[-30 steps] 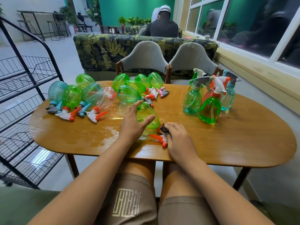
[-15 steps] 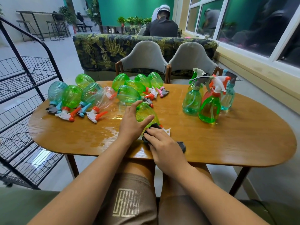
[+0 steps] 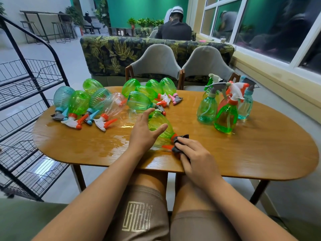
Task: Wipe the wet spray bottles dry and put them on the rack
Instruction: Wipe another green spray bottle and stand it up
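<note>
left grip [image 3: 144, 134] is released, laid on the bottle [image 3: 159, 123]: fingers spread and fairly straight, thumb across the top of the body, index along its far side, pinning it down rather than wrapping it. bottle is green and lies on its side on the table [image 3: 251, 153], base pointing away past the left grip's fingertips, orange collar and head toward the right grip [image 3: 196, 159]. right grip is grasping a dark cloth [image 3: 181, 139], fingers curled over it, with the cloth pressed on the bottle's head just past its fingertips. nozzle is hidden under the cloth; only the orange trigger tip shows, between the two grips. there is a wet sheen on the table under and to the left of the left grip. beyond the left grip and out to its left are the lying bottles [image 3: 79, 105], a loose spread, mostly green, a couple teal, one clear, heads toward the near edge. beyond and to the right of the right grip, well apart from it, stand the upright bottles [image 3: 225, 115] in a tight cluster. rack [image 3: 31, 84], black wire shelves, stands off the table's end, far left of the left grip.
</note>
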